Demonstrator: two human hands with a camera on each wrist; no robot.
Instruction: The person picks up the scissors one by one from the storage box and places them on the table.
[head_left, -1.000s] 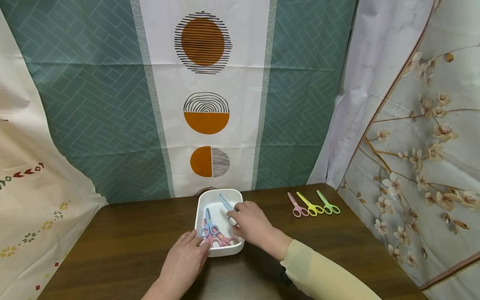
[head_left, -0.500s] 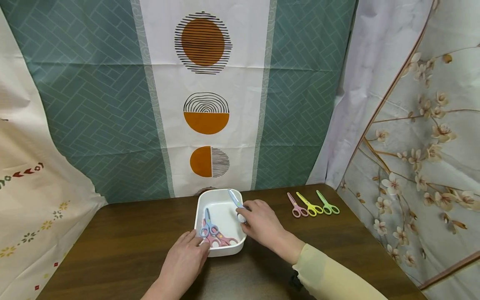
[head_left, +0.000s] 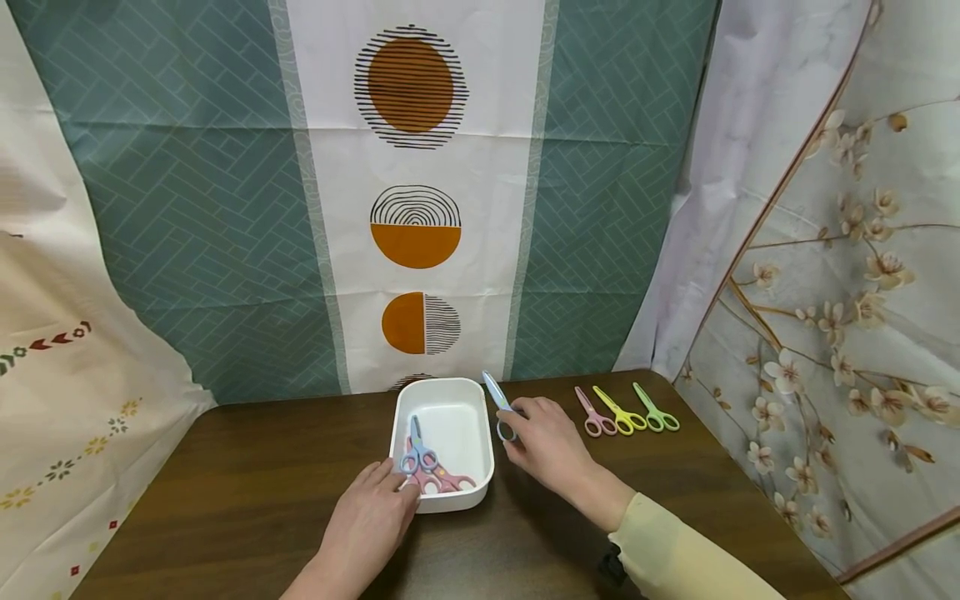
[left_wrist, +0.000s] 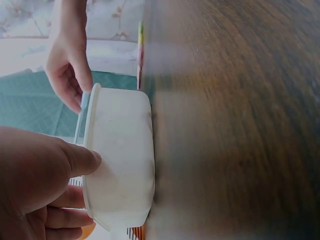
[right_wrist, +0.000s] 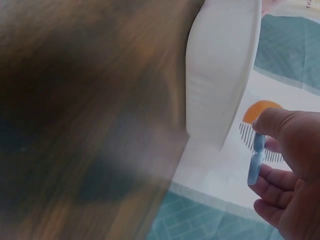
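Note:
My right hand [head_left: 551, 443] pinches a pair of light blue scissors [head_left: 498, 393] by the handle, blades pointing away, just right of the white plastic tray [head_left: 454, 502]. In the right wrist view the scissors' blue handle [right_wrist: 256, 162] shows edge-on between thumb and fingers. My left hand [head_left: 369, 523] holds the tray's near left corner; in the left wrist view its thumb presses the outer wall [left_wrist: 122, 145] and the fingers lie past the rim. Inside the tray, blue scissors [head_left: 416, 450] rest on pink scissors [head_left: 452, 482], gathered at the near end and partly hidden.
On the dark wooden table [head_left: 247, 483], pink scissors [head_left: 592, 414], yellow scissors [head_left: 619, 410] and green scissors [head_left: 655, 408] lie in a row at the back right. A patterned curtain [head_left: 420, 275] hangs behind the table, with flowered cloth [head_left: 825, 333] to the right.
My right hand has lifted the light blue scissors from inside the tray and carried them right, past its right rim. The left hand stays on the tray corner.

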